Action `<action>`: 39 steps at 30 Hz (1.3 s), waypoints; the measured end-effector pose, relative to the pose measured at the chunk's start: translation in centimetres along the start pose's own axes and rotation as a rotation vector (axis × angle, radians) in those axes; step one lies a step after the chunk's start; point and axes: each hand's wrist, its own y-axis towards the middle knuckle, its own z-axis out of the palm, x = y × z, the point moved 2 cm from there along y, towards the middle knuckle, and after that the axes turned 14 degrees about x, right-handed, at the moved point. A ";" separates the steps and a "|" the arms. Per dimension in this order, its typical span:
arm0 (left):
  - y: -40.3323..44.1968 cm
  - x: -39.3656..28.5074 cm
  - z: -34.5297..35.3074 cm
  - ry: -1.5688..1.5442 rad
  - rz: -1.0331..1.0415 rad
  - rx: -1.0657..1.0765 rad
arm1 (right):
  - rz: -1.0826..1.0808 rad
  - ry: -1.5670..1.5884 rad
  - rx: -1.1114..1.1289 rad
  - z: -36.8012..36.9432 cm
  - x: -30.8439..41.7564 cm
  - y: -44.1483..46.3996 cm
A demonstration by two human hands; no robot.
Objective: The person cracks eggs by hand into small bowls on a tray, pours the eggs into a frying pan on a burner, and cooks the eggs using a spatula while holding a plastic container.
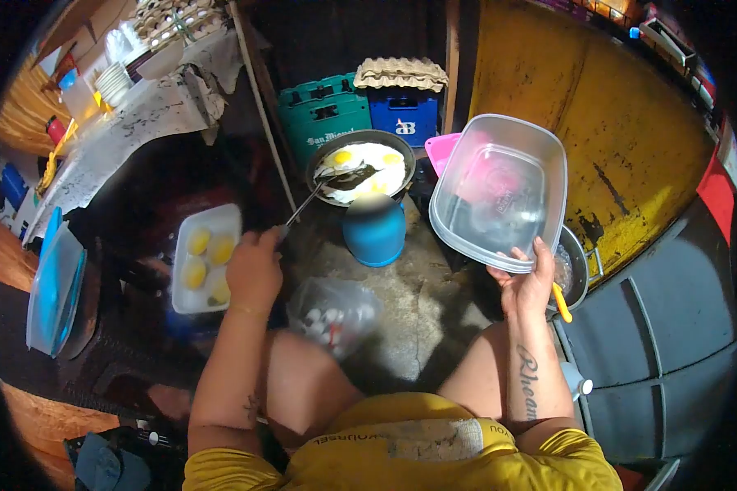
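My left hand (256,266) is closed around the handle of a metal spatula (305,204), whose far end reaches into a frying pan (311,159). Several fried eggs (385,159) with white edges and yellow yolks lie in the pan. Clear plastic food container (499,196) is held tilted by its lower edge in my right hand (526,282), to the right of the pan. Close to my left hand, a white tray (180,282) holds several round yellow yolks.
A blue cylinder (374,237) stands before the pan. A plastic bag of eggs (334,311) sits between my legs. At right is a pot (577,254) with an orange-handled tool (562,303). Green (323,114) and blue crates (403,116) stand behind; an egg tray (401,74) tops them.
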 end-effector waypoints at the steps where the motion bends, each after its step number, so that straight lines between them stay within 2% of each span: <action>1: 0.0 0.1 0.0 0.032 0.001 -0.004 | -0.001 -0.014 -0.009 0.1 0.0 -0.1; 8: 0.5 -1.5 0.1 0.016 0.054 0.004 | -0.016 -0.034 0.021 0.2 -0.2 -0.1; 12: 0.7 -1.8 0.2 0.052 0.037 0.081 | -0.021 -0.018 0.002 0.1 0.0 -0.2; 20: -1.1 -0.4 -1.4 0.041 0.014 0.070 | -0.050 -0.021 0.007 -0.8 0.5 -0.1; 23: -1.0 1.3 -1.5 -0.045 -0.047 0.114 | -0.036 -0.007 -0.014 -0.7 0.5 -0.1; 25: -0.4 2.7 -0.7 -0.242 -0.007 0.016 | -0.036 -0.006 0.003 -0.7 0.4 -0.1; 26: -0.2 2.7 -0.8 -0.242 -0.010 0.014 | -0.035 -0.006 0.005 -0.5 0.3 -0.1; 32: 3.5 4.2 1.7 -0.588 0.003 0.159 | -0.015 0.003 0.003 0.0 0.0 -0.3; 34: 4.3 3.6 2.3 -0.719 -0.063 0.286 | -0.014 0.007 0.014 0.0 0.0 -0.3; 38: 5.2 2.9 2.9 -0.844 -0.067 0.305 | -0.017 0.009 0.014 -0.2 0.0 -0.1; 39: 5.2 2.3 2.1 -0.894 -0.134 0.345 | -0.017 0.014 0.003 -0.3 0.0 -0.1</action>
